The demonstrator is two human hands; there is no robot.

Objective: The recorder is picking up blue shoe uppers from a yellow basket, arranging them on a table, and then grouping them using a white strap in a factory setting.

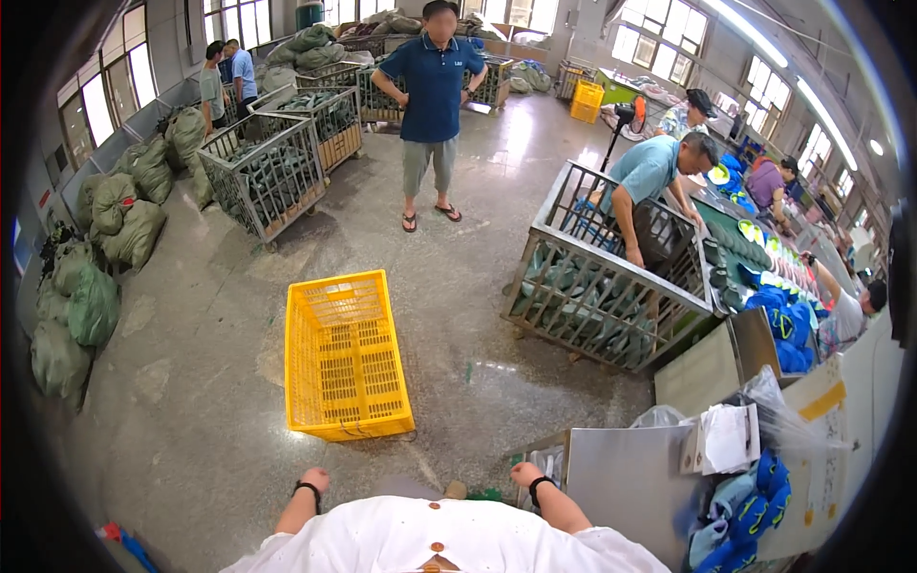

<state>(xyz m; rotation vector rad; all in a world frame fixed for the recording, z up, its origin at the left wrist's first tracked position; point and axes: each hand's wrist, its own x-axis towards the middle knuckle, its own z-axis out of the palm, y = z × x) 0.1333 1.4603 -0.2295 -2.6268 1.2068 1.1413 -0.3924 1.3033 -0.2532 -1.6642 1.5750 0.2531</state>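
Note:
My left hand (315, 478) hangs low in front of me, loosely curled, a dark band on its wrist. My right hand (524, 473) is curled the same way, with a dark band too. I see nothing held in either. A yellow plastic crate (294, 368) with slotted walls stands on the floor just ahead, apart from both hands; its slotted bottom shows. Beside my right hand is the edge of a grey table (621, 497).
A metal cage cart (592, 286) of dark green pieces stands to the right, a person (645, 177) leaning into it. Another person (435, 95) stands ahead, hands on hips. Sacks (134, 229) and a cage cart (277, 181) line the left. Blue shoe parts (755, 516) lie on the right.

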